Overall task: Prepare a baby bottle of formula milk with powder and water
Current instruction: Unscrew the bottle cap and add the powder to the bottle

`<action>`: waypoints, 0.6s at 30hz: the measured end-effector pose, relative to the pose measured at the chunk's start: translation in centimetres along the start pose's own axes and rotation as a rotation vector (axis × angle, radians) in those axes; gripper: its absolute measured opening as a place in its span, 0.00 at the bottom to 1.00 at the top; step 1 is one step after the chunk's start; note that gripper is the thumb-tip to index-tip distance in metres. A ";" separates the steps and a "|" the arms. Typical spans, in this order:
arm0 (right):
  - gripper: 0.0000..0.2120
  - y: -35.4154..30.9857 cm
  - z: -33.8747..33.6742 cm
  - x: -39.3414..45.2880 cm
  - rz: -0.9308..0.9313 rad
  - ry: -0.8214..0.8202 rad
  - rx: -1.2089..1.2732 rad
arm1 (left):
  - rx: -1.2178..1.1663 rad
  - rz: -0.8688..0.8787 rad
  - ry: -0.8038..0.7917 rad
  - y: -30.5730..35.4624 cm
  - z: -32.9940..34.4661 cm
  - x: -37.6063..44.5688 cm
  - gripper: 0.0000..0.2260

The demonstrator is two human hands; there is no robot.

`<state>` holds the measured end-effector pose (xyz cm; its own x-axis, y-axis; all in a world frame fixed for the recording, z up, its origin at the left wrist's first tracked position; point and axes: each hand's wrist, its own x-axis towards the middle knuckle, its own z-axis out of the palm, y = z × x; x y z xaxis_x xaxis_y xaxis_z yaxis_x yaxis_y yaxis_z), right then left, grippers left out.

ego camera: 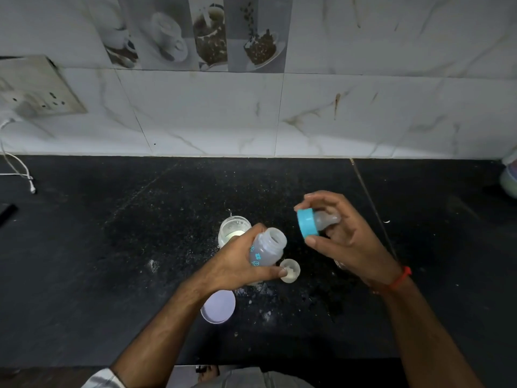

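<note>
Countertop (112, 261) black, speckled; left hand (237, 264) grips bottle (265, 249), right hand (344, 231) pinches teat ring (307, 222).

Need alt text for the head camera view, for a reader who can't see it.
A person's left hand holds an open baby bottle tilted over a black counter, while the right hand holds its blue-ringed teat just beside the mouth. An open powder jar, a small scoop and a round lid sit nearby.

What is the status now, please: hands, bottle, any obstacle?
Left hand grips open baby bottle. Right hand holds blue teat collar, off the bottle. Open powder jar close behind.
</note>
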<state>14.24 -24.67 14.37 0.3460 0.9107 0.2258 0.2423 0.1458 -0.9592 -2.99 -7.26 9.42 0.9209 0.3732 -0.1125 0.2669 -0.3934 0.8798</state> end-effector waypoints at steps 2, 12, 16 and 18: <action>0.30 1.0 0.1 -1.4 0.053 0.045 0.006 | -0.061 -0.033 0.104 -0.5 -0.2 -0.6 0.26; 0.29 14.1 4.4 -10.1 0.226 0.313 -0.570 | -0.277 -0.044 0.427 -1.0 1.2 -2.6 0.23; 0.26 16.3 4.7 -10.7 0.281 0.362 -0.573 | -0.246 -0.057 0.465 -1.4 2.2 -2.4 0.23; 0.25 16.9 4.6 -10.4 0.279 0.360 -0.586 | -0.230 -0.072 0.485 -1.6 2.4 -2.2 0.23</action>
<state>10.60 -29.85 -5.00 0.7169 0.6857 0.1259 0.5112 -0.3941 -0.7638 -4.78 -9.50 7.14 0.6512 0.7589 0.0023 0.2048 -0.1787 0.9623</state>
